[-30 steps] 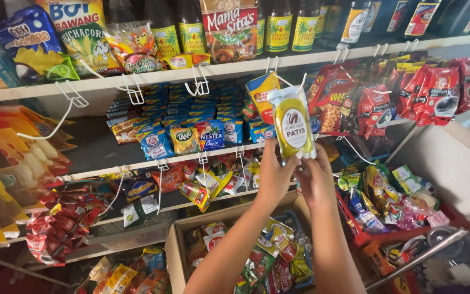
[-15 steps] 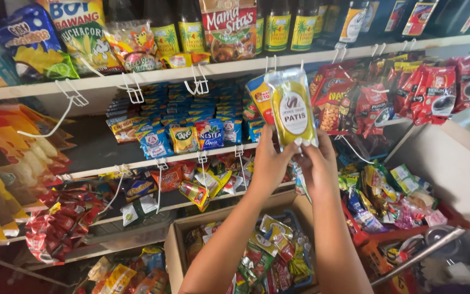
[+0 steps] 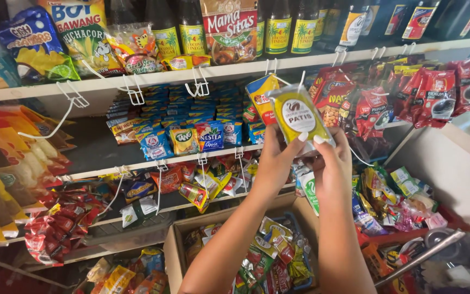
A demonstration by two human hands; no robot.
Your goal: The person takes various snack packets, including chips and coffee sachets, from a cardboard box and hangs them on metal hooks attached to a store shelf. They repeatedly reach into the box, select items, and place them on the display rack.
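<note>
Up at the middle of the view, a yellow sauce sachet [image 3: 299,118] with a white oval label is held tilted in front of the shelves, pinched along its lower edge by both hands. The left hand [image 3: 274,163] closes its grip on the sachet's lower left side, fingertips on the front; the right hand [image 3: 333,163] pinches the lower right corner, so both grips are pressed onto the packet. Just above the grip, white wire hooks [image 3: 272,66] hang from the top shelf [image 3: 235,71], and a second yellow packet [image 3: 261,95] hangs right behind the held one. To the left of the grip, blue and green drink-powder sachets [image 3: 191,136] fill a shelf; to the right hang red coffee sachets [image 3: 436,98]. Dark bottles [image 3: 278,27] stand on the top shelf above. Below the forearms sits an open cardboard box [image 3: 180,245] full of mixed packets.
</note>
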